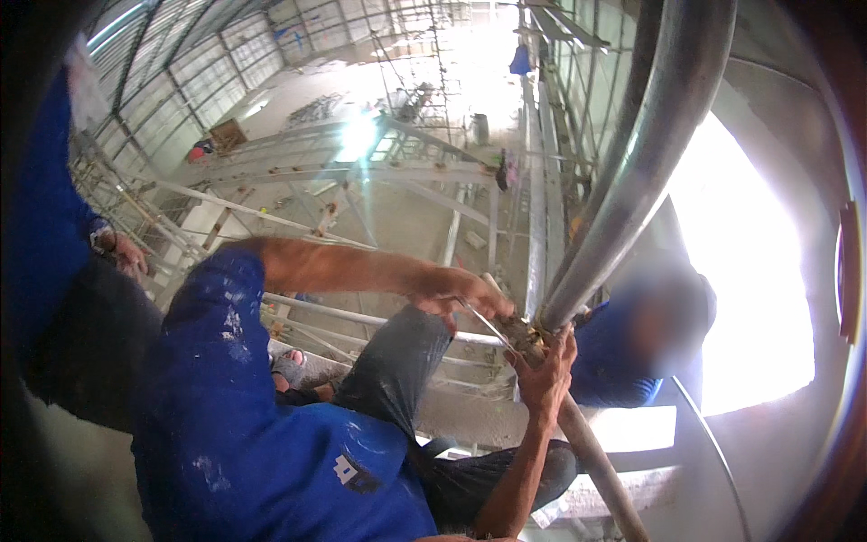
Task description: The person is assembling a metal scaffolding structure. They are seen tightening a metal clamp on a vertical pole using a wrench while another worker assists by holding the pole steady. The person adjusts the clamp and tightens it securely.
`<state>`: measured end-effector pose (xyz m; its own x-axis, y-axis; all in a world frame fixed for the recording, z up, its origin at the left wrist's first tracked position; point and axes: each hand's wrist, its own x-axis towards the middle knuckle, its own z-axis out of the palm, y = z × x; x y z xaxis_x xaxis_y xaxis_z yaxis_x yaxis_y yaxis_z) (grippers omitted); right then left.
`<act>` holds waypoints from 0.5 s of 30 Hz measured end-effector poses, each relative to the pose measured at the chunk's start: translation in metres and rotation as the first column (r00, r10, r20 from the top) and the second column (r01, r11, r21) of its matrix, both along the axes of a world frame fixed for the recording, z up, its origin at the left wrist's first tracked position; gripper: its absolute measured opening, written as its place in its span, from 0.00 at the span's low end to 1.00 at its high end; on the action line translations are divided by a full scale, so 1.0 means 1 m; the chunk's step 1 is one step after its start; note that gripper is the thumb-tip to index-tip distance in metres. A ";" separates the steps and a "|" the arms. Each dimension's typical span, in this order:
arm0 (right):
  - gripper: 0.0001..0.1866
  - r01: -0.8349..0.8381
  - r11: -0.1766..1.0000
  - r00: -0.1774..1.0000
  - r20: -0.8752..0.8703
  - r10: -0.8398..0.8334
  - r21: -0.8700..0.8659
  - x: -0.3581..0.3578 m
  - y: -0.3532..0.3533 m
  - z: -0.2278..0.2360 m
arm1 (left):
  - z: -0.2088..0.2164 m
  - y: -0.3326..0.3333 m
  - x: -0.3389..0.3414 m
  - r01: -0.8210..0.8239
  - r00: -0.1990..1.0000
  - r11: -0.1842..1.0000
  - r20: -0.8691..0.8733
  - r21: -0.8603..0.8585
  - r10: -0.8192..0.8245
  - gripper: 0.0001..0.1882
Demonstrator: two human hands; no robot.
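Note:
My left hand (452, 300) reaches across from the left with its fingers closed around a slim silver metal rod (486, 323). The rod's far end meets a rough metal pipe clamp (531, 345), where several pipes join. From below, my right hand (545, 369) wraps its fingers round the clamp, its thumb on the near side. A thick shiny metal pipe (623, 199) rises from the joint to the upper right. A duller pipe (603, 465) slants down from it to the lower right. Fingers partly hide the clamp's details.
A co-worker in blue (614, 357) is just behind the joint on the right. Another person's hand (129, 256) shows at far left. Below are scaffold rails (325, 312) and steel beams (397, 172) over a deep hall floor. A white cable (713, 443) hangs at right.

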<state>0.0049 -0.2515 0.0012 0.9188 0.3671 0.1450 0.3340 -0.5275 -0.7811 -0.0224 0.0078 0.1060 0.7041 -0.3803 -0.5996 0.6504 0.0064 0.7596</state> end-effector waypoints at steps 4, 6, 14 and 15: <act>0.57 -0.017 0.999 0.992 0.127 0.023 -0.047 0.004 0.002 0.004 | 0.021 -0.030 -0.023 -0.115 0.848 0.881 0.418 -0.459 0.328 0.33; 0.56 -0.047 0.999 0.999 0.024 0.047 -0.005 0.000 0.013 0.008 | 0.003 -0.018 -0.031 0.032 0.762 0.829 0.550 -0.559 0.341 0.30; 0.66 -0.015 1.000 1.000 0.007 0.015 -0.010 0.004 -0.008 -0.003 | 0.030 -0.057 -0.017 0.080 0.757 0.988 0.653 -0.135 0.028 0.31; 0.66 -0.023 1.000 1.000 0.013 0.023 -0.019 0.005 -0.007 -0.003 | 0.032 -0.069 -0.015 0.152 0.693 0.988 0.713 0.000 -0.107 0.31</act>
